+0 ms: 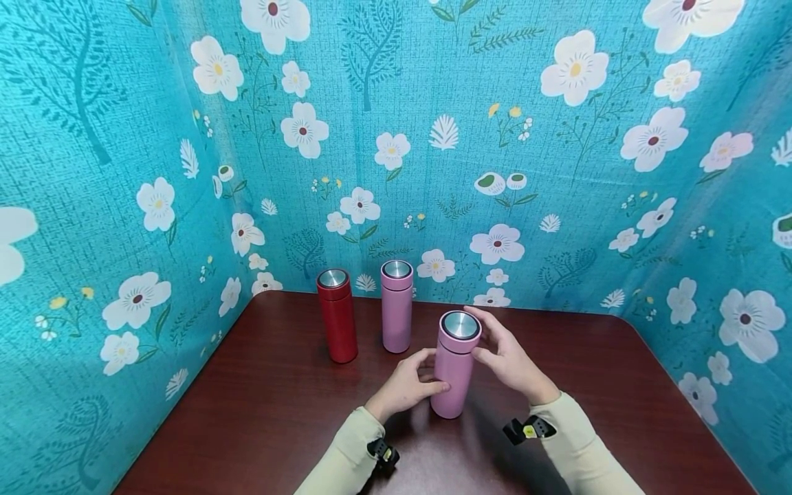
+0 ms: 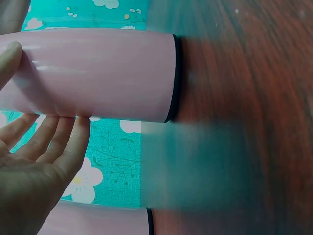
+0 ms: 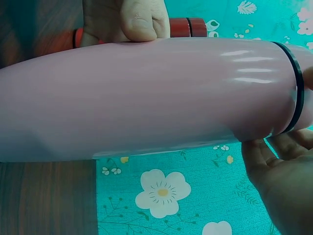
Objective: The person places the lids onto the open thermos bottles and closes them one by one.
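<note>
A pink thermos flask (image 1: 454, 375) with a steel-topped lid is held between both hands, upright with a slight tilt, its base at or close over the tabletop. My left hand (image 1: 405, 386) grips the flask's body from the left, thumb on the near side. In the left wrist view that hand's fingertips (image 2: 82, 125) meet the flask's side. My right hand (image 1: 510, 361) holds the top from the right, fingers and thumb around the lid and the black seam below it. Some right fingers are hidden behind the flask. A second pink flask (image 1: 397, 316) stands behind it.
A red flask (image 1: 337, 326) stands at the left of the second pink one. All are on a dark reddish-brown wooden table (image 1: 260, 412). A blue-green floral cloth (image 1: 383, 192) hangs along the back and both sides of the table.
</note>
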### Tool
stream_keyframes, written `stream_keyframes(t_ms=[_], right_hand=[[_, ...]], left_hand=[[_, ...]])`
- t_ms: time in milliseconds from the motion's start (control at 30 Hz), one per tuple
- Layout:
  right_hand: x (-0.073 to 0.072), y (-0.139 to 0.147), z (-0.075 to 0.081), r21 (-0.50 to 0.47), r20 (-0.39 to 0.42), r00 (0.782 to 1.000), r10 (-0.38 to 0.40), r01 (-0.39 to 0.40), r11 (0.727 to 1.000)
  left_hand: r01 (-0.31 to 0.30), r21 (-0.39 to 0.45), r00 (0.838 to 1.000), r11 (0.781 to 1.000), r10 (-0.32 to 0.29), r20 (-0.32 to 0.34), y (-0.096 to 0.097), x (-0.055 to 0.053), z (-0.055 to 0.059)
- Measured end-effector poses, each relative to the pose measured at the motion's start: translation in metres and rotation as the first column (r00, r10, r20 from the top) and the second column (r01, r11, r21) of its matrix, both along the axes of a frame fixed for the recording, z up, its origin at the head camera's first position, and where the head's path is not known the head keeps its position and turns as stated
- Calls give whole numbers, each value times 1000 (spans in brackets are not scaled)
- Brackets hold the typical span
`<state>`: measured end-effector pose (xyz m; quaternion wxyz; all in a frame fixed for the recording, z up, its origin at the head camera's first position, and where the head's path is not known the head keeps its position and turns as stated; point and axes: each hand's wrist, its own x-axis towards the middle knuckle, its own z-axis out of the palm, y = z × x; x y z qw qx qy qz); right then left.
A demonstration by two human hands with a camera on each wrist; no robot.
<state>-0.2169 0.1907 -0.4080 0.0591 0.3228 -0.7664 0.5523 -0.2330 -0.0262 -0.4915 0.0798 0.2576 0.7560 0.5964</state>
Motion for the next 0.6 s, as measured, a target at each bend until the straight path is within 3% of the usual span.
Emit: stream_keyframes(t_ms=[333,600], right_hand=[[-1,2,-3,-19,49,998,-50,51,999],[0,2,-2,-13,35,999,-11,12,1000]], left_hand=[[5,0,1000,1000,-5,-11,1,-1,-2],[5,-2,1000,1000,-5,-6,1,-3,-4]])
